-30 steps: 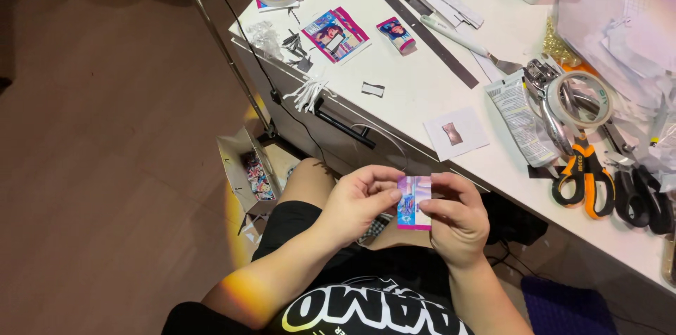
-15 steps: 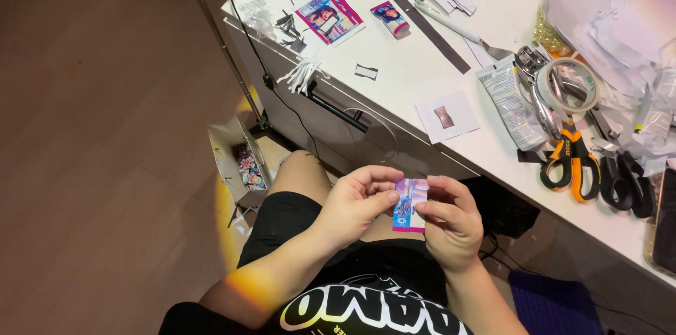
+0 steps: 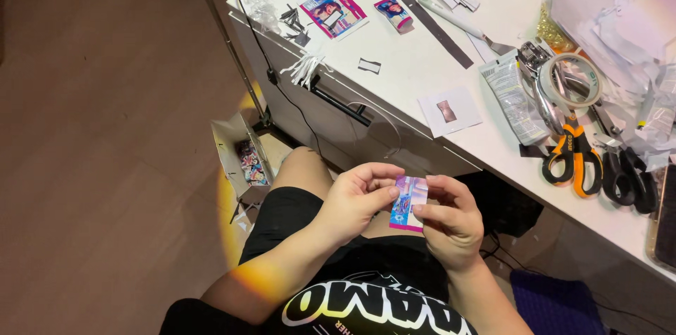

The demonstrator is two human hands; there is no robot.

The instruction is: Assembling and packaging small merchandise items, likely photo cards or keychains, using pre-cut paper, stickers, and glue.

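White desk (image 3: 422, 60) above wooden floor (image 3: 105, 166)

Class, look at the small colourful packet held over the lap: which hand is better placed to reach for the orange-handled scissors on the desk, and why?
The right hand, probably. The orange-handled scissors lie on the white desk on that hand's side, while the left hand, also pinching the packet, would have to cross over.

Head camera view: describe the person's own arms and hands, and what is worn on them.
Both arms are bare from above the elbow down; no sleeves reach the forearms. The left hand and right hand wear no gloves, and no rings, watch or bracelet show. The fingernails are short and unpainted. The black shirt carries large white block lettering across the chest.
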